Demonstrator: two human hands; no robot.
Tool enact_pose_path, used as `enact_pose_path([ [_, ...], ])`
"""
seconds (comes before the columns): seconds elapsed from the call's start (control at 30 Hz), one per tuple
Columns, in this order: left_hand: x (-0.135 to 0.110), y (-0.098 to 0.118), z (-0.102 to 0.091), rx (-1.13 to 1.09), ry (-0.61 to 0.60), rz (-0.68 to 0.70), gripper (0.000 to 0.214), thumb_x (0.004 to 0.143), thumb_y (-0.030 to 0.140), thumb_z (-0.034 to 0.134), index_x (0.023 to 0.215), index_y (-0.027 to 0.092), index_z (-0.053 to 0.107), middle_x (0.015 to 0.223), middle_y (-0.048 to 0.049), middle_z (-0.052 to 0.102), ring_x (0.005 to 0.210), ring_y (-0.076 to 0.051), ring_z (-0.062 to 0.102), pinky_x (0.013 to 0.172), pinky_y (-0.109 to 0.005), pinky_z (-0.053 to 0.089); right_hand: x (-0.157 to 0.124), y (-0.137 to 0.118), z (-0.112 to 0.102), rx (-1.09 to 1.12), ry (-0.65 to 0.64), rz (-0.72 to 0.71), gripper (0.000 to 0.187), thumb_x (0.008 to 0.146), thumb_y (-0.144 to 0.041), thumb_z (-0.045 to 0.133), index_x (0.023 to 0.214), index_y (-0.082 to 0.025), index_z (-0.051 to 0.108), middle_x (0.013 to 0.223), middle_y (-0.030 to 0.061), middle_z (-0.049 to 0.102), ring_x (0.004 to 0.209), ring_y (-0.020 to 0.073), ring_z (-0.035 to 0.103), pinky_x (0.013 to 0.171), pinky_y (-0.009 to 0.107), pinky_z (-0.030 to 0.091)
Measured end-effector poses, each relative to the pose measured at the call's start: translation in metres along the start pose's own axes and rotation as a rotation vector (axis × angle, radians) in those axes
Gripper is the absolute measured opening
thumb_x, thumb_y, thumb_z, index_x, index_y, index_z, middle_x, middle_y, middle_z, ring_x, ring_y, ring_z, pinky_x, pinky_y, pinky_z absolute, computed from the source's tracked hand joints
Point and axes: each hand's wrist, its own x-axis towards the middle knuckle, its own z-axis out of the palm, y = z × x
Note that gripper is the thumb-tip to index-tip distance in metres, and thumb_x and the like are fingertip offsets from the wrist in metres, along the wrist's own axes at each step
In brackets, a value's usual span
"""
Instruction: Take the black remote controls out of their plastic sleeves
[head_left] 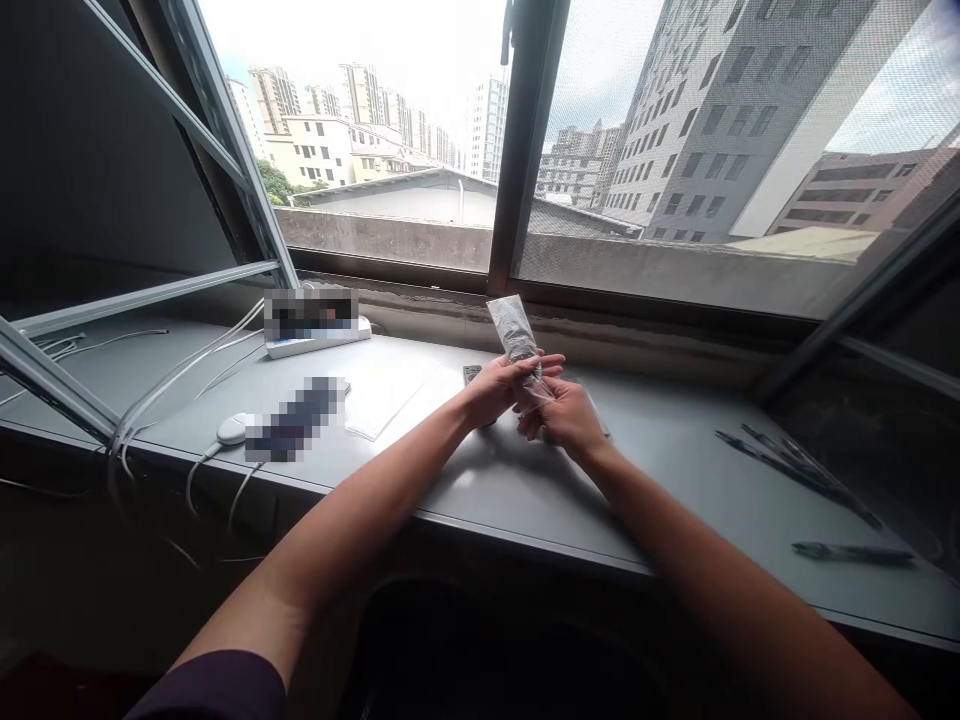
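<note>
A long, narrow clear plastic bag [513, 325] tilts up in front of me above the desk, with something greyish inside that I cannot make out. Around its middle, my left hand [496, 390] is closed, thumb lying across the front. My right hand [571, 418] pinches the bag's lower end, where the film is loose and crumpled. Both hands are close together, just over the desktop. Behind my left hand, a small dark piece with a button-like pattern [472, 374] shows in part; the hand hides the rest.
White sheets [390, 398] lie left on the grey desk [517, 500]. Beyond them are a power strip [319, 345], a white round device [232, 430], a blurred-out dark object [296, 420] and loose cables. Pens [851, 553] lie right. Metal frame bars [150, 297] stand left; a window is behind.
</note>
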Motion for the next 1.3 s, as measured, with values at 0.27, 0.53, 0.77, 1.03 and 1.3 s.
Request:
enact_pose_path([
  [0.27, 0.006, 0.003, -0.005, -0.078, 0.053, 0.060, 0.036, 0.091, 0.011, 0.080, 0.126, 0.014, 0.071, 0.135, -0.0202, 0.078, 0.124, -0.030, 0.077, 0.117, -0.046, 0.056, -0.003, -0.003, -0.001, -0.043, 0.014, -0.071, 0.052, 0.093, -0.067, 0.078, 0.074, -0.019, 0.071, 0.057, 0.0050, 0.072, 0.042, 0.0162, 0.062, 0.044, 0.027, 0.051],
  [0.53, 0.020, 0.016, -0.020, -0.363, 0.419, 0.184, 0.023, 0.107, 0.022, 0.059, 0.125, 0.012, 0.068, 0.117, -0.0160, 0.082, 0.103, -0.024, 0.083, 0.101, -0.035, 0.064, -0.005, -0.003, 0.004, -0.043, -0.103, -0.089, 0.044, 0.095, -0.060, 0.076, 0.083, -0.018, 0.072, 0.064, 0.0045, 0.073, 0.048, 0.0165, 0.065, 0.044, 0.025, 0.051],
  [0.77, 0.017, 0.016, -0.011, -0.379, 0.336, 0.173, 0.022, 0.110, 0.019, 0.055, 0.129, 0.014, 0.067, 0.123, -0.0147, 0.081, 0.104, -0.021, 0.082, 0.106, -0.035, 0.062, -0.006, -0.003, 0.003, -0.088, -0.124, -0.040, 0.050, 0.096, -0.067, 0.075, 0.084, -0.018, 0.071, 0.063, 0.0032, 0.073, 0.046, 0.0139, 0.063, 0.046, 0.024, 0.050],
  [1.03, 0.012, 0.008, -0.004, -0.252, 0.232, 0.145, 0.014, 0.108, 0.018, 0.062, 0.120, 0.014, 0.067, 0.119, -0.0151, 0.082, 0.103, -0.023, 0.082, 0.111, -0.043, 0.060, -0.006, -0.008, 0.001, -0.067, -0.050, -0.035, 0.057, 0.096, -0.071, 0.073, 0.077, -0.018, 0.068, 0.059, 0.0048, 0.071, 0.043, 0.0148, 0.062, 0.045, 0.026, 0.049],
  [1.3, 0.018, 0.018, -0.014, -0.451, 0.338, 0.218, 0.021, 0.104, 0.010, 0.058, 0.122, 0.015, 0.068, 0.108, -0.0098, 0.083, 0.096, -0.020, 0.082, 0.106, -0.038, 0.062, 0.001, -0.003, -0.002, 0.070, -0.061, -0.012, 0.043, 0.087, -0.047, 0.086, 0.117, -0.020, 0.072, 0.083, 0.0045, 0.080, 0.059, 0.0178, 0.071, 0.051, 0.028, 0.057],
])
